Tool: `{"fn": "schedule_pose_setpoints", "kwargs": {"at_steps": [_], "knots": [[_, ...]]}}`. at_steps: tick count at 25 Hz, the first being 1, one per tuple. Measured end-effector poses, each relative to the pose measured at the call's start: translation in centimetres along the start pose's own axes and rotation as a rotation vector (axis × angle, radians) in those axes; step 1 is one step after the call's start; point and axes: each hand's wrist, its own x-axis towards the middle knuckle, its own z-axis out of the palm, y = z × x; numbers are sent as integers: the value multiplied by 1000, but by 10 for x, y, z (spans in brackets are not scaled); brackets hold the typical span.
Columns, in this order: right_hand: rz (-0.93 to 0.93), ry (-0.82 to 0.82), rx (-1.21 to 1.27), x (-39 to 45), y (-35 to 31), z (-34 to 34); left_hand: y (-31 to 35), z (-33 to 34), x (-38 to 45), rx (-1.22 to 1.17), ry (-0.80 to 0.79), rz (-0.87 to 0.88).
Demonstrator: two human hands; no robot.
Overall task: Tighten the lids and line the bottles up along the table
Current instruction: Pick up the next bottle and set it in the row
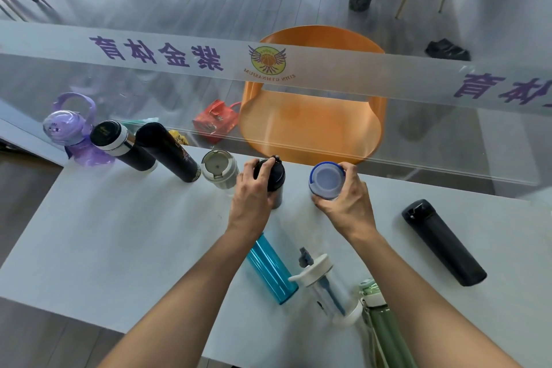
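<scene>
Left hand (250,191) grips the upright black-capped grey bottle (272,181); right hand (343,199) grasps the blue-rimmed clear bottle (326,180), both near the tabletop's (119,233) far edge.

Pale grey table (119,233), upright bottles in a row along its far edge left of the grey-lidded bottle (220,172), teal bottle (271,269) lying nearer, black flask (442,243) lying far right

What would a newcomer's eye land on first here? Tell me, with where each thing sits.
Probably the two hands at the table's far edge: the left hand grips a black-lidded bottle, the right hand a blue-rimmed bottle. Next, the upright row at far left, led by the purple bottle. Behind the glass, an orange chair stands out.
</scene>
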Motion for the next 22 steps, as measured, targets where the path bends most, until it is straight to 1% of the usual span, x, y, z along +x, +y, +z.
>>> {"fn": "schedule_pose_setpoints", "kwargs": {"at_steps": [4,9,15,19,22], "knots": [[28,-11,6,-4,-1,1,-1,4,6,-45,-18,-1],[64,23,10,-9,-4,2,-5,6,6,-41,-21,16],[136,19,36,-12,-7,9,-3,0,2,-55,-47,15],[142,29,29,-12,-11,13,-6,-7,-4,-9,-74,28],[166,16,18,-14,-11,13,-6,-14,-13,62,-29,69]]}}
